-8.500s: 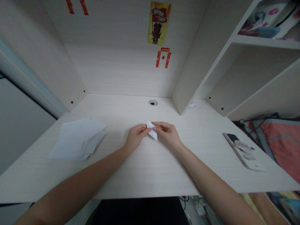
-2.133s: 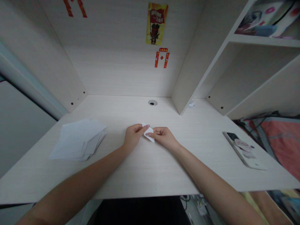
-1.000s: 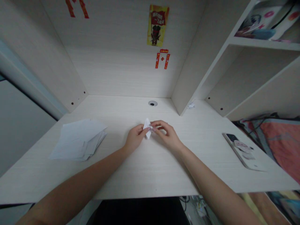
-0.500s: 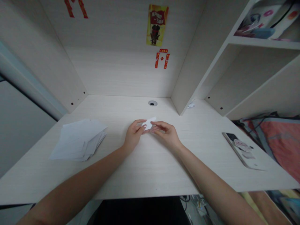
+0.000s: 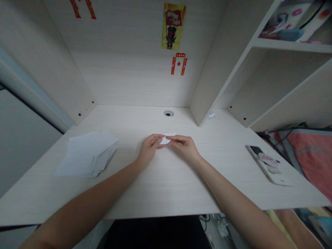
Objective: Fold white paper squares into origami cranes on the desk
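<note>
A small piece of folded white paper (image 5: pixel 165 140) is held between my two hands above the middle of the desk (image 5: pixel 166 186). My left hand (image 5: pixel 149 147) pinches its left side, thumb on the near face. From the right, my right hand (image 5: pixel 184 145) grips the other side with thumb and fingertips. The fingers cover much of the paper, so its full shape is hidden. Off to the left of my left hand lies a loose stack of white paper sheets (image 5: pixel 85 152).
A phone (image 5: pixel 267 166) with stickers on its case lies at the right. Behind my hands, a round cable hole (image 5: pixel 168 113) sits near the back panel. An upright divider (image 5: pixel 207 100) stands at the back right. A red and grey cloth item (image 5: pixel 306 148) rests beyond the right edge.
The folded paper has tilted flatter between my fingers, and its raised corner has gone down. Both hands have shifted only slightly and keep their pinch.
</note>
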